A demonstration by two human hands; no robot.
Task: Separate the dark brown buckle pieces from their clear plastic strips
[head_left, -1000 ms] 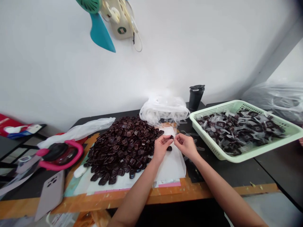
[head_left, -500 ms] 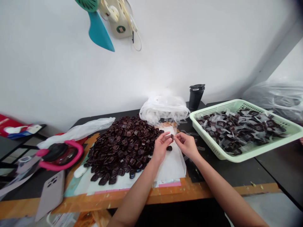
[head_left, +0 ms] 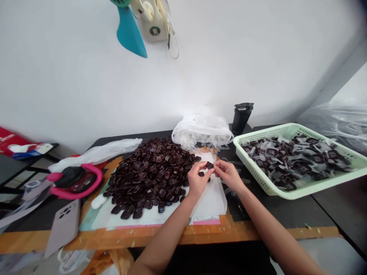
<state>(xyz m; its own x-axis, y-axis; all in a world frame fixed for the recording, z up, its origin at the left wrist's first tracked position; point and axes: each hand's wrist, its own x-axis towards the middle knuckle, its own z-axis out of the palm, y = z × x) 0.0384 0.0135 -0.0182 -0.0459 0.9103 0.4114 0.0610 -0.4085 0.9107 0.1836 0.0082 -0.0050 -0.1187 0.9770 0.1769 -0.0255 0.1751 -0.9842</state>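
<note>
Between the thumb and fingers of my left hand [head_left: 197, 181] is a small dark brown buckle-like piece [head_left: 210, 165], held above a sheet of white paper [head_left: 213, 202]. My right hand [head_left: 229, 176] is closed in a pinch right beside that piece; what its fingertips hold, if anything, is too small to make out. Another dark piece or two lie on the paper, partly behind my left hand. Left of my hands spreads a large pile of the same dark brown pieces [head_left: 149, 175]. Behind them sits a white plastic bag [head_left: 203, 126] with clear strips at its mouth.
At the right stands a pale green basket [head_left: 266, 185] of dark pieces with clear strips. A black tumbler [head_left: 242, 118] is near the wall. On the left are a pink-handled glass pot [head_left: 76, 183], a phone [head_left: 63, 225] and a white oval object [head_left: 99, 201]. Loose clear strips lie beside the basket.
The dark piece now shows more fully between my hands, turned face-up at my left fingertips. My hands stay close together, and the whole view has shifted slightly.
</note>
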